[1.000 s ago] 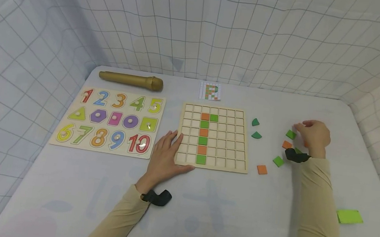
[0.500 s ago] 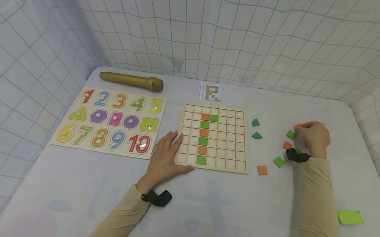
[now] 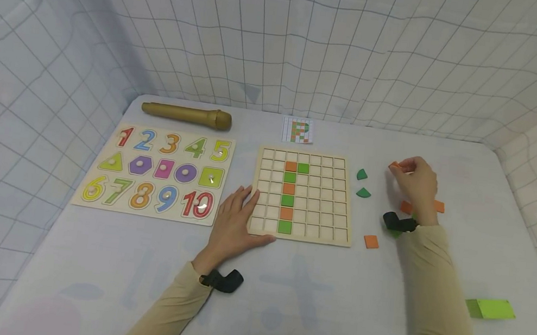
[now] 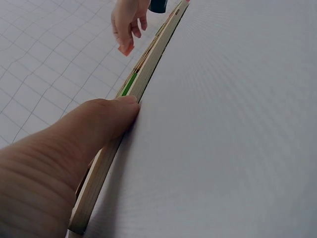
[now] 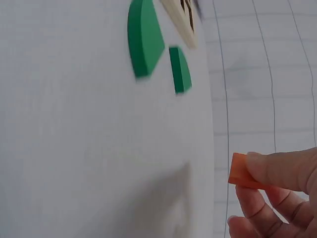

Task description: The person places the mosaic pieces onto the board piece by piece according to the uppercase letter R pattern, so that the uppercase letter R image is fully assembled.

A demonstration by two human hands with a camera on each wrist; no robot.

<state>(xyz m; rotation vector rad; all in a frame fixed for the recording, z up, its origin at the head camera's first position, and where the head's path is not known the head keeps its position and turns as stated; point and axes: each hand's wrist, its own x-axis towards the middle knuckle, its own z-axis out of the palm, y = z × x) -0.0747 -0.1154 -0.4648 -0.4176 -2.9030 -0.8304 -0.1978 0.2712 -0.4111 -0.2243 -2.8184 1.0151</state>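
My right hand point(image 3: 416, 182) pinches an orange square tile point(image 5: 240, 171) between thumb and fingers, raised above the right side of the table. My left hand point(image 3: 236, 218) lies at the near left corner of a wooden grid board point(image 3: 315, 202), its thumb pressed along the front edge. One column of the board holds alternating orange and green tiles, with a green tile point(image 3: 303, 168) beside the top one. Two dark green quarter-round pieces point(image 3: 362, 174) lie between the board and my right hand. An orange tile point(image 3: 371, 241) lies nearer to me.
More orange tiles point(image 3: 439, 207) and green ones lie partly hidden under my right wrist. A pattern card point(image 3: 300, 131) sits behind the board. To the left are a number puzzle point(image 3: 227, 155) and a gold toy microphone point(image 3: 185, 115). Folded lime paper point(image 3: 494, 309) stands at right.
My right hand has picked up an orange tile from the scattered ones and carried it left, toward the green quarter-round pieces. The left hand stays in place at the board's corner.
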